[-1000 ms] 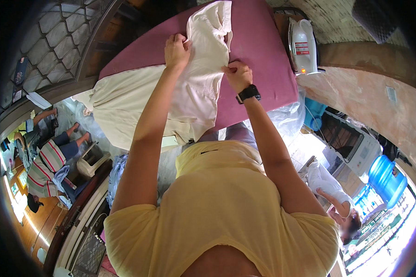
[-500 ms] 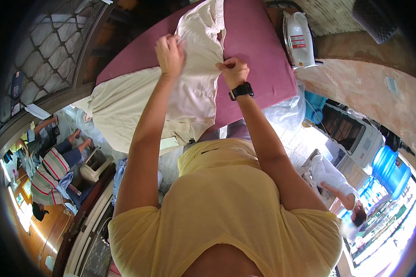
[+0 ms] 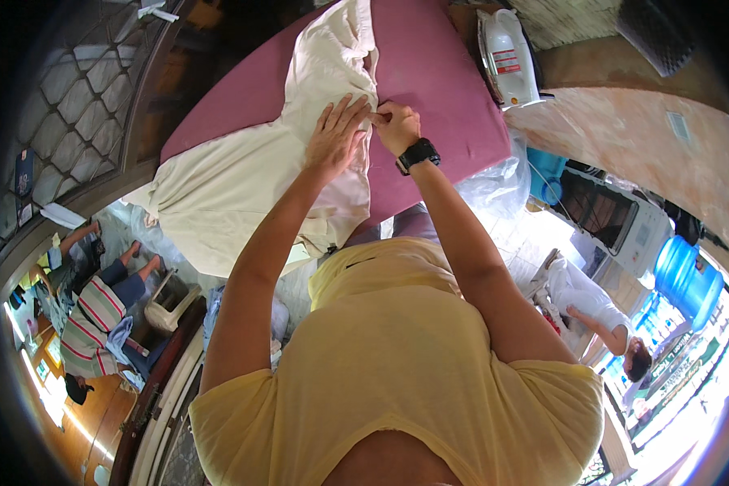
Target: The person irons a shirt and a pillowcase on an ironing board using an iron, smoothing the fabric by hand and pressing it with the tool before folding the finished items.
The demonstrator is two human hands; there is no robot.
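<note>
A cream cloth garment (image 3: 243, 174) lies spread over a padded maroon board (image 3: 437, 97), its left part draping over the near edge. My left hand (image 3: 337, 134) rests flat on the garment, fingers stretched out. Just right of it, my right hand (image 3: 398, 127), with a black watch (image 3: 419, 155) on the wrist, pinches the garment's right edge. Its fingertips nearly meet those of my left hand. On the far right of the board, a white clothes iron (image 3: 507, 61) stands beyond reach of both hands.
A metal lattice gate (image 3: 81, 113) runs along the left. Clear plastic sheeting (image 3: 494, 182) hangs by the board's right corner. One seated person (image 3: 587, 300) is at right, and people in striped and dark clothing (image 3: 93, 316) are at left. A blue water jug (image 3: 688, 279) stands far right.
My left hand has come down from above the garment and moved right and nearer, now flat beside my right hand. My right hand keeps pinching the edge.
</note>
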